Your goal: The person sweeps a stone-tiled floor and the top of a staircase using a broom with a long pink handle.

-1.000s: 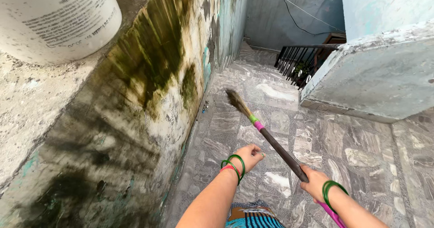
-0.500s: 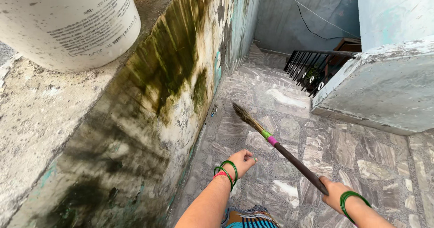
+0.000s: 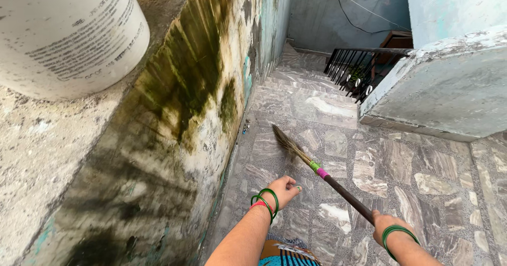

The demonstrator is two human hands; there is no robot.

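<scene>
broom (image 3: 311, 163) swept lower, nearer left hand (image 3: 282, 188)

Dry straw bristles on the broom (image 3: 317, 169), its dark handle smooth and matt (bound with glossy green and pink tape). Polished marble-chip floor (image 3: 422, 176); rough, mossy plaster wall (image 3: 174, 113); matt white plastic bucket (image 3: 63, 34).

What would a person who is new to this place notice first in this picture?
First, the broom in the middle, gripped at its dark handle by the right hand, its bristles low over the stone floor. The left hand, with green bangles, hangs empty beside it. At the left rises a stained wall, with a white bucket on its ledge.
</scene>
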